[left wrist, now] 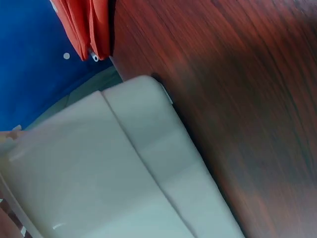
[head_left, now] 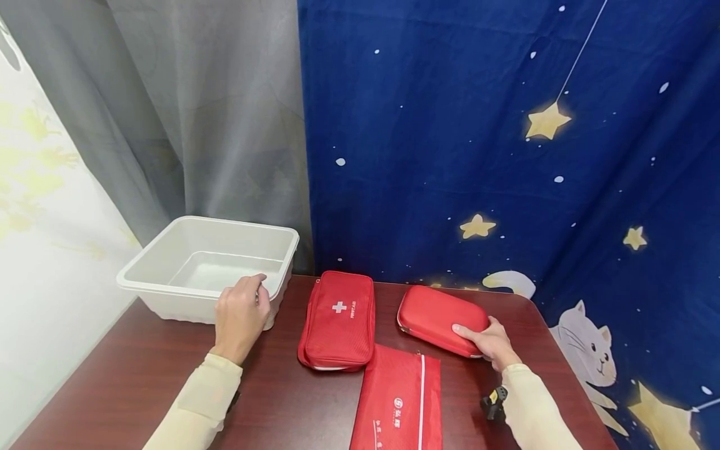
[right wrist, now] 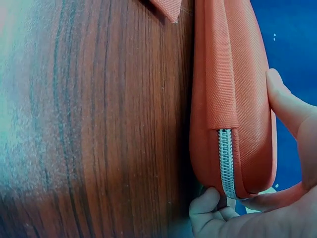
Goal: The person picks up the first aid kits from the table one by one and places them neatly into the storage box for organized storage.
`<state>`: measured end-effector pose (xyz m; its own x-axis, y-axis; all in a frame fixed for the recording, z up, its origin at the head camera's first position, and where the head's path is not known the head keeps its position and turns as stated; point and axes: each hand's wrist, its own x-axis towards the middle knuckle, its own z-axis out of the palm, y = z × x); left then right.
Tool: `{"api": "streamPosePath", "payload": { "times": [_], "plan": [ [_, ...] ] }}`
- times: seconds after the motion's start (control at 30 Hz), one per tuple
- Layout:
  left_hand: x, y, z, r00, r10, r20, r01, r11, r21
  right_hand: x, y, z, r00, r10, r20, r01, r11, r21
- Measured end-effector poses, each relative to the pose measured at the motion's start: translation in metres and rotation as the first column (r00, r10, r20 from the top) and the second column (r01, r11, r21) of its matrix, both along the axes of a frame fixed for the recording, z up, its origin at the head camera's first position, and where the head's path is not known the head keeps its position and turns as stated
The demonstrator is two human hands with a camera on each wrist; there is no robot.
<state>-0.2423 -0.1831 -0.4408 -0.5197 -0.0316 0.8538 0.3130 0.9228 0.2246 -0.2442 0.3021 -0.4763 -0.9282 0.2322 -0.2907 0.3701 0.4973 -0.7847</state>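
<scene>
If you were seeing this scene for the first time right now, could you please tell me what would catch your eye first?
Most likely the bright red first-aid pouch, its white cross facing up, in the middle of the table. To its right, a rounded red case is held in the right grip, while the large pale bin stands out at the left, with the left grip at its front corner.

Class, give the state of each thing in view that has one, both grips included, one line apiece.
Pale bin: upright, open-topped.
First-aid bag: lying cross side up, apparently closed.
Hard red case: held, zip teeth meshed where visible.
Flat red pouch: lying logo side up; zip unclear.
Left grip: curled at the bin's rim.
Right grip: holding the hard red case.
Blue curtain: hanging.
</scene>
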Motion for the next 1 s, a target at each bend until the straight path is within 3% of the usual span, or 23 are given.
{"api": "streamPosePath", "payload": {
  "times": [0.23,0.37,0.43,0.57,0.67,0.73,0.83,1.0],
  "plan": [
    [0.000,-0.014,-0.001,1.000,0.012,-0.023,-0.011,0.999,0.038,0.000,0.002,-0.004,1.000,0.002,0.001,-0.002,1.000,0.020],
    [0.000,-0.024,-0.001,0.995,0.086,-0.041,-0.081,0.991,0.102,0.000,0.003,-0.005,1.000,0.002,-0.004,-0.002,1.000,0.020],
    [0.000,-0.032,0.001,0.989,0.144,-0.024,-0.137,0.974,0.181,0.000,0.003,-0.005,1.000,0.006,-0.007,-0.006,1.000,0.023],
    [0.001,-0.051,0.008,0.959,0.256,0.118,-0.282,0.895,0.347,0.000,0.003,-0.005,1.000,0.006,-0.006,-0.006,1.000,0.016],
    [0.002,-0.062,0.009,0.929,0.282,0.238,-0.361,0.825,0.435,0.000,0.003,-0.005,1.000,0.004,-0.005,-0.004,1.000,0.012],
    [0.003,-0.067,0.008,0.912,0.260,0.316,-0.392,0.778,0.491,0.000,0.003,-0.005,1.000,0.011,-0.011,-0.011,1.000,0.018],
    [0.003,-0.072,0.006,0.901,0.217,0.376,-0.409,0.715,0.567,0.001,0.002,-0.005,1.000,0.014,-0.017,-0.014,1.000,0.025],
    [0.003,-0.075,0.004,0.900,0.131,0.416,-0.403,0.615,0.678,0.001,0.002,-0.006,1.000,0.009,-0.016,-0.009,1.000,0.026]
  ]
}}
